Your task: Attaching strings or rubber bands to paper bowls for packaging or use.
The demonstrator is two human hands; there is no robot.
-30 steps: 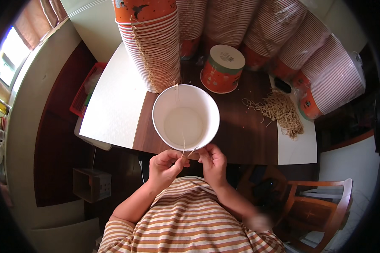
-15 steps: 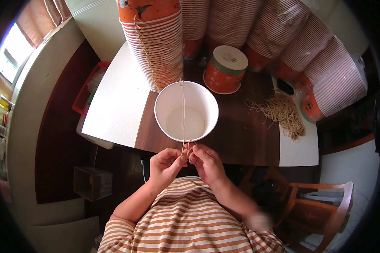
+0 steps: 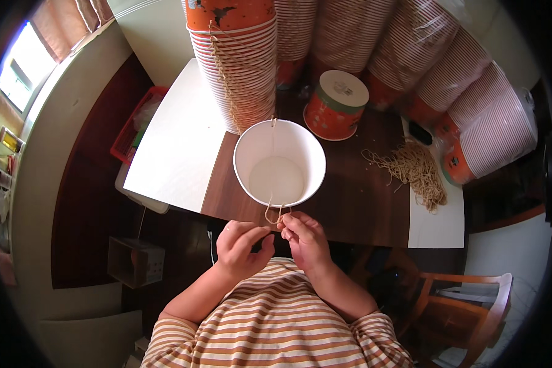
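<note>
A white-lined paper bucket (image 3: 310,153) stands at the table's near edge, its open mouth facing up. Thin tan twine (image 3: 280,211) loops out at its near rim, with another bit at the far rim. My right hand (image 3: 305,239) pinches the twine just outside the near rim. Close beside it, my left hand (image 3: 242,248) has bent fingers with the thumb held apart, and nothing shows between them. Behind the bucket, to the left, rises a tall stack of nested orange buckets (image 3: 242,73) with twine hanging down its side.
An upside-down orange bucket (image 3: 334,113) sits farther back. A heap of loose twine (image 3: 420,172) lies on the right, near a black object (image 3: 419,133). Plastic-wrapped bucket stacks (image 3: 497,122) line the back right. A wooden chair (image 3: 466,306) stands at lower right.
My left hand has released the twine and drawn slightly away to the left. The strand stretched over the bucket's mouth has gone slack. My right hand keeps its pinch.
</note>
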